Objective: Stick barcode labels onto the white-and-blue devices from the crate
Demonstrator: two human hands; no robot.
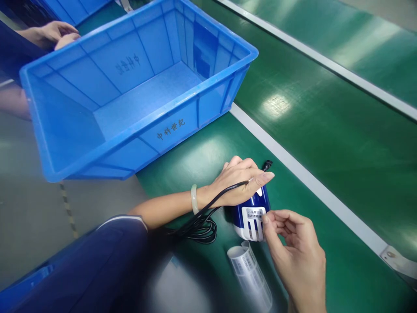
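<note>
A blue and white device (252, 217) with a silver label on its side lies on the green work surface. My left hand (239, 180), with a pale bangle at the wrist, rests over the device's upper part and holds it; a black cable (208, 228) passes by the thumb and coils beside the wrist. My right hand (286, 234) is at the label's right edge, thumb and index finger pinched there; whether they grip the label is too small to tell. Just below the device lies a curled roll of printed labels (249, 274).
A large blue bin (176, 126) stands at the upper left, with nothing visible inside. Behind its left side are another person's hands (55, 34). A pale metal rail (293, 169) runs diagonally along the green belt (325, 130) at the right.
</note>
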